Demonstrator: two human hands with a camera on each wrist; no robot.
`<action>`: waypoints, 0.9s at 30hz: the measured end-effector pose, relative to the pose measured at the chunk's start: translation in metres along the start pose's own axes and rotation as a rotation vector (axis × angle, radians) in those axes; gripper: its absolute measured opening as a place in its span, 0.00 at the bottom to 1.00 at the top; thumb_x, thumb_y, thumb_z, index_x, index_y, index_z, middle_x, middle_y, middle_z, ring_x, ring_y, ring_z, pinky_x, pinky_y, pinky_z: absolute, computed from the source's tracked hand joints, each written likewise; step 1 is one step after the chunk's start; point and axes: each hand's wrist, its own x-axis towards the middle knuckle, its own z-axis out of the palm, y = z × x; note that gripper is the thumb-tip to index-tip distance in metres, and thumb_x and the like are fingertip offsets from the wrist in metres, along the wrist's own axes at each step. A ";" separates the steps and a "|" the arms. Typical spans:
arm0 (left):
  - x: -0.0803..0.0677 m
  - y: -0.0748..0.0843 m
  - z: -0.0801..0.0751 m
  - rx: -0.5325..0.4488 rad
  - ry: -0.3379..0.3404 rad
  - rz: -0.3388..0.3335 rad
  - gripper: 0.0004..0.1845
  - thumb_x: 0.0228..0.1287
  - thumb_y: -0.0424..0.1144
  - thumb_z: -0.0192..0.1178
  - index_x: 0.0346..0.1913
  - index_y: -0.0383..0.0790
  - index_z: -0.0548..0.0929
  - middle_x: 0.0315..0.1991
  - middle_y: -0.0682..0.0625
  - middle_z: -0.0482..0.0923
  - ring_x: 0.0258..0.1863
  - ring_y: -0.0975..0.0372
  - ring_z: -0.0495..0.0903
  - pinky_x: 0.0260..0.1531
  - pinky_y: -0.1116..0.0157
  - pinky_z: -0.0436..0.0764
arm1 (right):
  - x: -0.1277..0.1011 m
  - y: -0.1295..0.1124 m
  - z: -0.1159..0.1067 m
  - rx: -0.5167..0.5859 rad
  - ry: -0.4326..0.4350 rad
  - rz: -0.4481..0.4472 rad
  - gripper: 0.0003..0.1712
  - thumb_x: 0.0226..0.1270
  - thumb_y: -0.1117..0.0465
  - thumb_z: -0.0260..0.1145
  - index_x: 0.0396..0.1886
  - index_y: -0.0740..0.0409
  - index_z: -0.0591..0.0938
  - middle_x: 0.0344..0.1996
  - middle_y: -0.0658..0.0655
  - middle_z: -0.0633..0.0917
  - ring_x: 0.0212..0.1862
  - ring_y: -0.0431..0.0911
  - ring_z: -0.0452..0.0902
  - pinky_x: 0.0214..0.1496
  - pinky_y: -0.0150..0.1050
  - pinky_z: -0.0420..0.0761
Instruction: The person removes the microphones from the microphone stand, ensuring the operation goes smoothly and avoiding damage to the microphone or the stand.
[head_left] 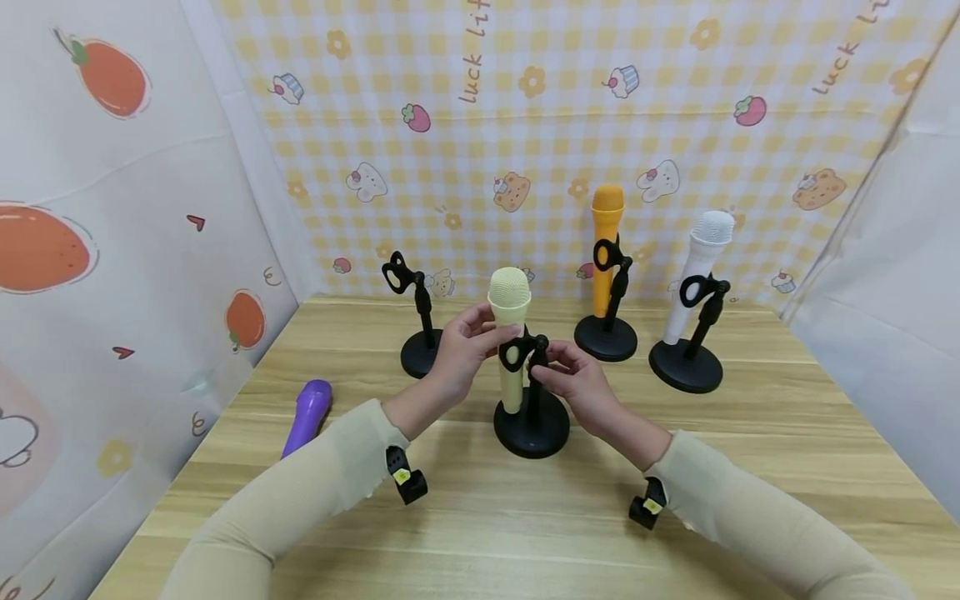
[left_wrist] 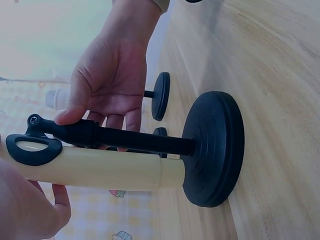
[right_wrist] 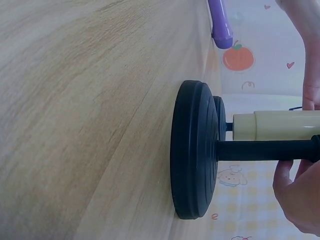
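A pale yellow microphone (head_left: 511, 292) stands nearly upright in the clip of a black microphone stand (head_left: 532, 433) at the middle of the table. My left hand (head_left: 467, 348) pinches the microphone just below its head, thumb in front and fingers behind. With thumb and fingers, my right hand (head_left: 581, 385) grips the stand's upper pole from the right. In the left wrist view the black clip loops around the microphone's body (left_wrist: 110, 169), and its lower end is close to the round base (left_wrist: 212, 150); whether they touch I cannot tell.
Behind on the right, an orange microphone (head_left: 607, 204) and a white microphone (head_left: 711, 233) sit in black stands. A stand with a bare clip (head_left: 420, 350) is at the back left. The purple microphone (head_left: 309, 412) lies at the left edge, partly behind my left sleeve.
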 end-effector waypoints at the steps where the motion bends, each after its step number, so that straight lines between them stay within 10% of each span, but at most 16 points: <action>1: 0.000 0.000 0.000 0.002 -0.001 0.000 0.17 0.60 0.32 0.67 0.52 0.38 0.80 0.47 0.49 0.82 0.47 0.58 0.79 0.51 0.57 0.76 | 0.000 0.000 0.000 -0.004 -0.001 -0.001 0.13 0.66 0.71 0.65 0.46 0.52 0.78 0.42 0.56 0.77 0.44 0.42 0.81 0.49 0.37 0.80; 27: -0.001 0.005 0.000 0.011 -0.013 0.018 0.19 0.61 0.31 0.66 0.55 0.37 0.80 0.46 0.48 0.82 0.46 0.58 0.80 0.51 0.56 0.76 | -0.002 0.001 0.001 -0.003 0.002 -0.024 0.13 0.67 0.70 0.64 0.47 0.52 0.78 0.41 0.55 0.77 0.44 0.43 0.81 0.49 0.37 0.80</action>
